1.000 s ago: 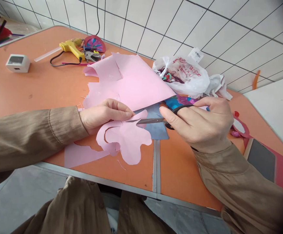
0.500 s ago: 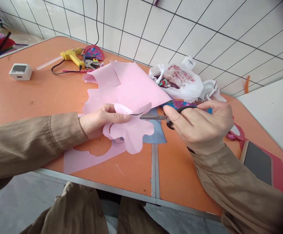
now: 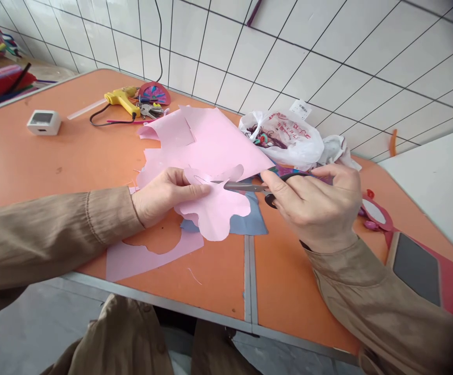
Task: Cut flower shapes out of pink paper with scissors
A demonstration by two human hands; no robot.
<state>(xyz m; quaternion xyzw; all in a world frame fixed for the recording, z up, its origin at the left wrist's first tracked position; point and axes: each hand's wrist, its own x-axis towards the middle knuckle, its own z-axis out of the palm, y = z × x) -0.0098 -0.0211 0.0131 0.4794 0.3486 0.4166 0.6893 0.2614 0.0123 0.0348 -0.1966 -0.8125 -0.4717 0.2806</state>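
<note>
Pinched between the thumb and fingers of my left hand (image 3: pixel 167 195) is a pink flower-shaped paper cutout (image 3: pixel 214 216) with rounded petals, raised over the table. My right hand (image 3: pixel 318 203) is closed around the dark handles of a pair of scissors (image 3: pixel 250 187). The blades point left and lie across the cutout, close to my left thumb; their tips are partly hidden by the paper. Behind the cutout lie large pink sheets (image 3: pixel 211 140). Beneath it are a blue-grey piece (image 3: pixel 255 221) and a pink offcut (image 3: pixel 152 260) with a curved gap.
On the orange table (image 3: pixel 86 156) are a white box (image 3: pixel 43 123), a yellow glue gun (image 3: pixel 123 101) with its cord, and metal keys (image 3: pixel 150 110). A plastic bag (image 3: pixel 289 138) leans near the tiled wall. A dark-faced tablet-like object (image 3: pixel 416 268) and a small mirror (image 3: pixel 375 212) lie right.
The cutout has turned slightly in my left hand, its petals now facing up more flatly. The scissors stay at the paper. The whole view has shifted a little.
</note>
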